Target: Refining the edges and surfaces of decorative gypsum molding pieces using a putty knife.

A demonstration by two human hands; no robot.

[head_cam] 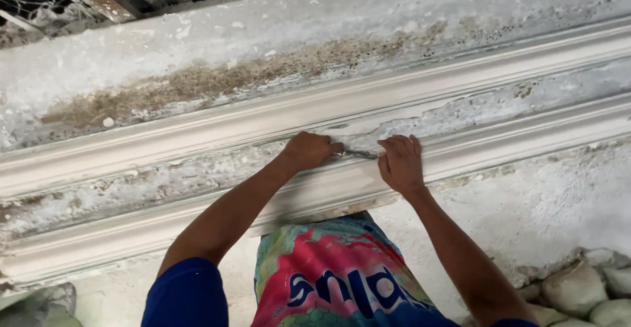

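Left hand (310, 149) fisted around thin metal scraping tool (358, 154), blade at mid-length of long white plaster moulding (197, 133). Right hand (399, 163) flat, fingers together, bracing it. Scraping stage, likely; next stroke needs light, steady pressure.

Both hands (358, 157) on long plaster moulding (197, 133)

White plaster moulding (197, 136), pink-blue-green patterned apron (335, 281), blue sleeve (187, 294)

The thin metal tool (360, 154) is mostly hidden between both hands (its kind unclear); the plaster moulding (197, 136) runs past both side edges.
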